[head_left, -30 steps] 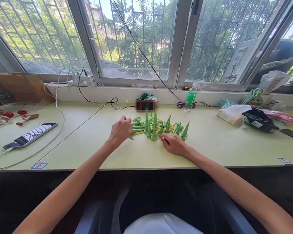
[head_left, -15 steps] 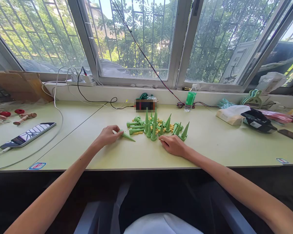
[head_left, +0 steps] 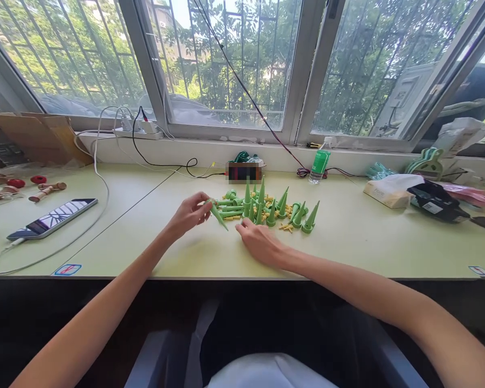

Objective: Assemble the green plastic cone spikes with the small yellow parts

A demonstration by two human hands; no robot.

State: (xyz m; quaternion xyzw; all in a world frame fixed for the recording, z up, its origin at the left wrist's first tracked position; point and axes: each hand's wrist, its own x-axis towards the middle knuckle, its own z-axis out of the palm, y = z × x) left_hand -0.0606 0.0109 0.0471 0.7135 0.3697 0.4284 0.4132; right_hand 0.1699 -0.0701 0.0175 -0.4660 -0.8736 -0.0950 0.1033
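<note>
My left hand is closed on the wide end of a green cone spike, held just above the table with its tip pointing right and down. My right hand rests on the pale green table just right of that tip, fingers curled together; what they pinch, if anything, is too small to make out. Behind both hands stands a cluster of green cones, some upright and some lying flat, with small yellow pieces scattered among them.
A phone on a white cable lies at the left, near red and wooden toys. A green bottle stands by the window sill. Tissue pack and a black pouch lie at the right. A power strip sits on the sill.
My left hand pulled one green cone out of the pile to the left and lifted it. My right hand slid left along the table toward the cone's tip.
</note>
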